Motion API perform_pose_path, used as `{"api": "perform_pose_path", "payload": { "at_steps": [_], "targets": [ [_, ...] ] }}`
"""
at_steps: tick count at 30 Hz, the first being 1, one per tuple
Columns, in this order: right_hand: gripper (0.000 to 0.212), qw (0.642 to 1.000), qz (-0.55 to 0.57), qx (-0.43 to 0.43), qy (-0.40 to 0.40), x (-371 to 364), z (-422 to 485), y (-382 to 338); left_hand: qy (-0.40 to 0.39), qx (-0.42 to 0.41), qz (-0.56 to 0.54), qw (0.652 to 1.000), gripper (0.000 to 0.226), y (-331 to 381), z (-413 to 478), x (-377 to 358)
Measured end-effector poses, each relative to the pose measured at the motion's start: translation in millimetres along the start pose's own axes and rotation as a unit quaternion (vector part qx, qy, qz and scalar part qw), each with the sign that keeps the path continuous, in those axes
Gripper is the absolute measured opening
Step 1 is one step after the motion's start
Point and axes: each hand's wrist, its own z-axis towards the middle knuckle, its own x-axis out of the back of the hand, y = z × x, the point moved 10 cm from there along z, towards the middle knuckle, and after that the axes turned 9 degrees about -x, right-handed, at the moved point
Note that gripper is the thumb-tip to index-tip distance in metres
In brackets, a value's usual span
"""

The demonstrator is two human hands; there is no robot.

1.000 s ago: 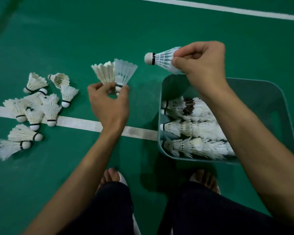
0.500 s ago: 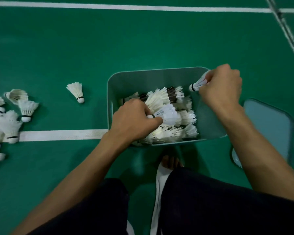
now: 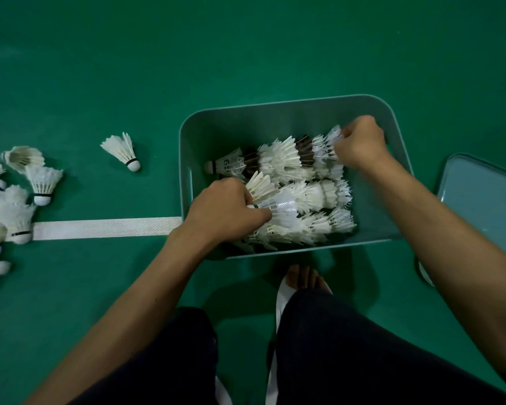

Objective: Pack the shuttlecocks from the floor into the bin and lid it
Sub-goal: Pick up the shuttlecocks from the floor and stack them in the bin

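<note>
The bin [image 3: 289, 101] stands open on the green floor [image 3: 246, 48]. Its lid [image 3: 479, 200] lies flat on the floor just beside the bin's right wall, partly hidden behind the right forearm.

Inside the bin the packed shuttlecocks [image 3: 319, 194] lie on their sides in three rows. They are nested one into the next, with the corks toward the left wall.

The left hand [image 3: 225, 209] is over the bin's near-left corner. Its fingers are curled round a white shuttlecock [image 3: 281, 207], whose skirt points right across the middle and near rows. A cream shuttlecock [image 3: 260, 185] fans out from the same grip on its far side.

The right hand [image 3: 360, 143] is down in the far-right corner of the bin. Its fingers are curled and pinch the skirt of the end shuttlecock [image 3: 326, 143], the last one at the right of the far row.

On the floor left of the bin a lone shuttlecock [image 3: 123, 150] lies tilted, apart from everything else, with its cork toward the near side. Farther left a pile [image 3: 12, 211] of loose ones is cut off by the frame. Some stand on their corks and some lie flat.

A white line [image 3: 105, 228] runs along the floor from under the pile to the bin's left wall. Bare toes [image 3: 303, 276] show on the floor just beside the bin's near wall, with dark trousers [image 3: 348, 346] below them.
</note>
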Motion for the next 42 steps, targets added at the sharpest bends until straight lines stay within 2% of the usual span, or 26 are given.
{"api": "perform_pose_path", "payload": {
  "at_steps": [3, 5, 9, 11, 16, 18, 20, 21, 22, 23, 26, 28, 31, 34, 35, 37, 40, 42],
  "targets": [
    [0.031, 0.995, 0.080, -0.047, -0.022, -4, 6, 9, -0.005, -0.007, -0.003, 1.000, 0.045, 3, 2, -5],
    [0.023, 0.992, 0.095, -0.073, -0.026, -6, 6, 14, -0.002, -0.009, -0.013, 1.000, 0.048, 2, 1, -6],
    [0.034, 0.992, 0.096, -0.070, -0.034, -15, 6, 10, 0.011, -0.006, -0.007, 1.000, 0.045, -2, 0, -3],
    [0.030, 0.994, 0.091, -0.053, -0.021, -16, 7, 5, 0.011, -0.008, -0.016, 1.000, 0.039, -1, 1, -3],
    [0.032, 0.999, 0.004, -0.013, 0.036, -5, -2, -4, 0.009, -0.032, -0.053, 0.998, 0.024, 6, -4, -4],
    [0.020, 0.994, -0.031, 0.018, 0.100, 12, -20, -9, 0.007, -0.043, -0.059, 0.997, 0.020, 8, -7, -4],
    [0.005, 0.981, -0.015, 0.076, 0.179, 31, -50, -16, 0.011, -0.048, -0.068, 0.996, 0.019, 8, -10, -3],
    [0.015, 0.976, 0.016, 0.096, 0.193, 36, -65, -18, 0.017, -0.050, -0.074, 0.996, 0.020, 8, -11, -3],
    [0.021, 0.979, 0.057, 0.107, 0.167, 34, -76, -18, 0.024, -0.048, -0.076, 0.996, 0.021, 8, -13, -2],
    [0.024, 0.985, 0.091, 0.104, 0.106, 26, -85, -20, 0.034, -0.044, -0.076, 0.996, 0.022, 7, -15, -1],
    [0.040, 0.982, 0.109, 0.029, -0.154, -25, -104, -17, 0.067, -0.025, -0.066, 0.995, 0.025, 5, -18, 7],
    [0.029, 0.965, 0.101, 0.017, -0.241, -45, -111, -18, 0.068, -0.023, -0.060, 0.996, 0.028, 5, -21, 11],
    [0.015, 0.968, 0.078, 0.001, -0.239, -43, -102, -15, 0.043, 0.003, -0.045, 0.998, 0.039, 0, -24, 11],
    [0.011, 0.990, 0.051, 0.003, -0.128, -15, -83, -13, 0.044, 0.025, 0.024, 0.998, 0.051, 1, -23, 13],
    [0.012, 0.992, 0.054, 0.002, -0.115, -13, -80, -13, 0.046, 0.025, 0.060, 0.997, 0.050, 3, -22, 14],
    [0.013, 0.988, 0.065, -0.010, -0.138, -25, -80, -15, 0.046, 0.020, 0.118, 0.992, 0.040, 5, -16, 16],
    [0.009, 0.973, 0.106, -0.043, -0.202, -57, -84, -15, 0.038, 0.015, 0.147, 0.988, 0.021, 1, -5, 18],
    [0.012, 0.958, 0.129, -0.074, -0.246, -80, -86, -13, 0.029, 0.016, 0.156, 0.987, 0.035, -2, 1, 16]
  ]
}}
